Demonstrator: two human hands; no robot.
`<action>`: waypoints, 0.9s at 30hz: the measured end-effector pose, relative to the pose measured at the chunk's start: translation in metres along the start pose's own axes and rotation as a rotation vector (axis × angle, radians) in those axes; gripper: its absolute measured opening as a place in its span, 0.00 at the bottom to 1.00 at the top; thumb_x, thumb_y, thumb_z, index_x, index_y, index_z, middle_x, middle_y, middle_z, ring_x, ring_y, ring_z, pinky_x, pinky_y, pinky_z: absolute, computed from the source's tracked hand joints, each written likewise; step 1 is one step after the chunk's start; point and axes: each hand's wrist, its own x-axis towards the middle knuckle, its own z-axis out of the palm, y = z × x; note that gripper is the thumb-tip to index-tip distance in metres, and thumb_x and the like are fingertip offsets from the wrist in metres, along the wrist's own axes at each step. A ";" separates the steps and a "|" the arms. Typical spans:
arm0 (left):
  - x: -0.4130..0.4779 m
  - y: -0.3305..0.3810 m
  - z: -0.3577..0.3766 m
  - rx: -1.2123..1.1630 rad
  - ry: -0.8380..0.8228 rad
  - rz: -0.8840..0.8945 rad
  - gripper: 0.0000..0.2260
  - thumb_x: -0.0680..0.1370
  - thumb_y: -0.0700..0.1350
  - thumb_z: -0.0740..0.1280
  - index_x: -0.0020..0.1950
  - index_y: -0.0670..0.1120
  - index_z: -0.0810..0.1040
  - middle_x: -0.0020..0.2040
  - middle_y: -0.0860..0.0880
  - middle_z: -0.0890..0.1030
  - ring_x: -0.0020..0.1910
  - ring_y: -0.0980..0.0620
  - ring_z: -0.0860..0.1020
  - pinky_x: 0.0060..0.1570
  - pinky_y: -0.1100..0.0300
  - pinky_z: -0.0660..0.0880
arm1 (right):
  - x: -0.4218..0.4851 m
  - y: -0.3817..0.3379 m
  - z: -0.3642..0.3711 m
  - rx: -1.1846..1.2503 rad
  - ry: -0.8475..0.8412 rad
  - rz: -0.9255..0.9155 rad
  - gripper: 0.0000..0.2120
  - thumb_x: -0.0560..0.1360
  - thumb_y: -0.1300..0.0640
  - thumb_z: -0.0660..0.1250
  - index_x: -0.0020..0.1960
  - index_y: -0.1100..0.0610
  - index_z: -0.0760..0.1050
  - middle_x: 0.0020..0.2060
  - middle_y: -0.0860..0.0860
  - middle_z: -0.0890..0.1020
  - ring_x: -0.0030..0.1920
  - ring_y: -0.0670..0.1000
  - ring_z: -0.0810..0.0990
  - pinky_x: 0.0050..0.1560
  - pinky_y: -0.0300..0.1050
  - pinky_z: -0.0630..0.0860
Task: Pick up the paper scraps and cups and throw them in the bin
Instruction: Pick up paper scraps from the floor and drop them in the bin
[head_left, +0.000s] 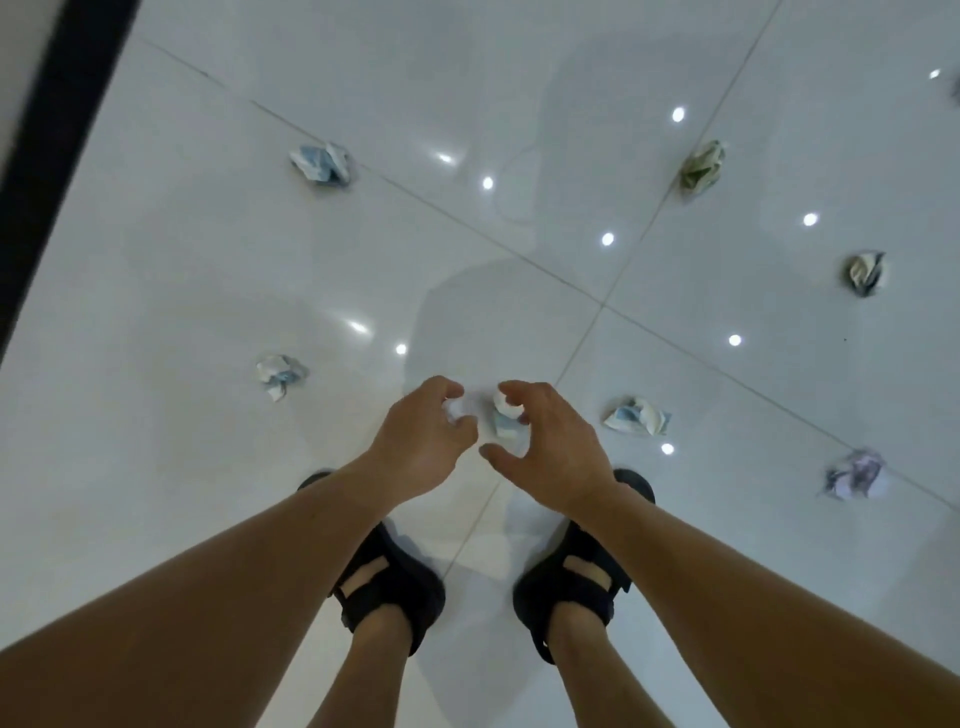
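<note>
Glossy white tile floor (208, 260) with crumpled paper scraps (322, 163), dark wall-edge strip (62, 119).

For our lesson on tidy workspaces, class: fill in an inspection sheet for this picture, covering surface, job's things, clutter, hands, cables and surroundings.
Surface: glossy white tiled floor, lamp reflections.
Job's things: six loose scraps of crumpled paper on the floor; no cups or bin seen.
Clutter: nothing seen.
Hands: left hand pinches a white bit; right hand curls round a crumpled scrap.
Cables: nothing seen.
Surroundings: black sandals on the feet; dark strip along the left edge.
</note>
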 end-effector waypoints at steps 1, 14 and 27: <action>0.002 -0.011 -0.002 0.011 0.011 -0.023 0.19 0.78 0.49 0.65 0.68 0.48 0.69 0.61 0.49 0.76 0.52 0.54 0.74 0.49 0.65 0.68 | 0.005 0.010 0.005 -0.106 0.002 0.047 0.34 0.70 0.44 0.72 0.72 0.49 0.64 0.63 0.48 0.71 0.59 0.50 0.74 0.55 0.48 0.76; 0.017 -0.090 0.003 0.027 0.081 -0.072 0.20 0.77 0.48 0.66 0.68 0.48 0.69 0.64 0.48 0.74 0.60 0.49 0.73 0.54 0.60 0.68 | 0.045 0.030 0.077 -0.314 0.077 0.231 0.22 0.72 0.54 0.68 0.64 0.55 0.68 0.58 0.55 0.66 0.51 0.60 0.74 0.40 0.47 0.69; -0.156 0.025 -0.154 0.020 0.283 0.068 0.21 0.78 0.47 0.64 0.70 0.46 0.68 0.65 0.46 0.72 0.59 0.48 0.74 0.53 0.62 0.69 | -0.046 -0.205 -0.091 -0.472 0.003 -0.129 0.25 0.75 0.47 0.65 0.69 0.50 0.65 0.62 0.51 0.68 0.52 0.53 0.76 0.43 0.43 0.73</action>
